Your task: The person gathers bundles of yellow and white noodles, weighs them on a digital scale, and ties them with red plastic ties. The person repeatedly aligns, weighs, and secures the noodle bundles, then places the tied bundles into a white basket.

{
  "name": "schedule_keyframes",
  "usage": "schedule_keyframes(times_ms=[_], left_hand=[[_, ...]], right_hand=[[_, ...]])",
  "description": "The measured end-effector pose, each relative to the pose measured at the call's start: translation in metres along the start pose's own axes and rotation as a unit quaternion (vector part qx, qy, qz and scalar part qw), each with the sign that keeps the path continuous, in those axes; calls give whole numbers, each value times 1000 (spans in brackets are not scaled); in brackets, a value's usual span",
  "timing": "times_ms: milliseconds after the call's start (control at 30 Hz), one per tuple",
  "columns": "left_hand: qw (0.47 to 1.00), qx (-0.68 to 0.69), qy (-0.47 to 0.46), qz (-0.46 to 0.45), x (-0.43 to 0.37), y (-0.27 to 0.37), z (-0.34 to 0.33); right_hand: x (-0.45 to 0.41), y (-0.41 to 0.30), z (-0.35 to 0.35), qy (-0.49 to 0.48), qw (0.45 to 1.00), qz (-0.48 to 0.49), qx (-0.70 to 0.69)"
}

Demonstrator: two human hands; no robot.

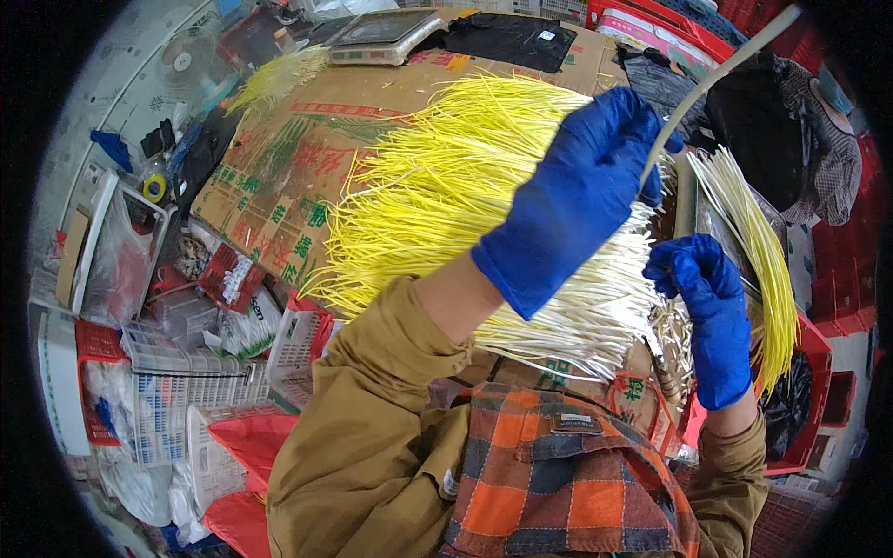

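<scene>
A wide layer of yellow chives [432, 202] lies before me, leaves to the left and white stalk ends to the right. My left hand [579, 195], in a blue glove, is raised over the white ends. Its fingers grip a pale, thin strip [718, 77], perhaps a single stalk, that curves up to the upper right. Lower down, my right hand [715, 314], also gloved in blue, has curled fingers beside the stalk ends; whether it holds anything is hidden. Just right of it, a smaller bunch of chives [757, 258] droops over an edge.
Cardboard [279, 209] covers the table. A weighing scale [380, 38] and a black plastic bag [513, 38] are at the back. Short trimmed pieces [677, 335] lie near my right hand. Plastic crates [160, 411] stand at left, a red crate [813, 404] at right.
</scene>
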State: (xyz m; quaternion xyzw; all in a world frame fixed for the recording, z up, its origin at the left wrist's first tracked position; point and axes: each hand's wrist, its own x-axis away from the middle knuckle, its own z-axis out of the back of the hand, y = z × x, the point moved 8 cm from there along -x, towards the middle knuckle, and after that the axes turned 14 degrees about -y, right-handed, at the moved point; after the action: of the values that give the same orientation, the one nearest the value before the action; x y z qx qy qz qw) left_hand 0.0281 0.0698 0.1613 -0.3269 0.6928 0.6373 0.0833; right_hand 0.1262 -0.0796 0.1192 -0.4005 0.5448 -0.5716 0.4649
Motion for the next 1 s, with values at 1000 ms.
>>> schedule_keyframes(times_ms=[1000], left_hand=[[692, -581, 146, 402, 168, -97, 356]], right_hand=[[-63, 125, -106, -189, 851, -182, -455]])
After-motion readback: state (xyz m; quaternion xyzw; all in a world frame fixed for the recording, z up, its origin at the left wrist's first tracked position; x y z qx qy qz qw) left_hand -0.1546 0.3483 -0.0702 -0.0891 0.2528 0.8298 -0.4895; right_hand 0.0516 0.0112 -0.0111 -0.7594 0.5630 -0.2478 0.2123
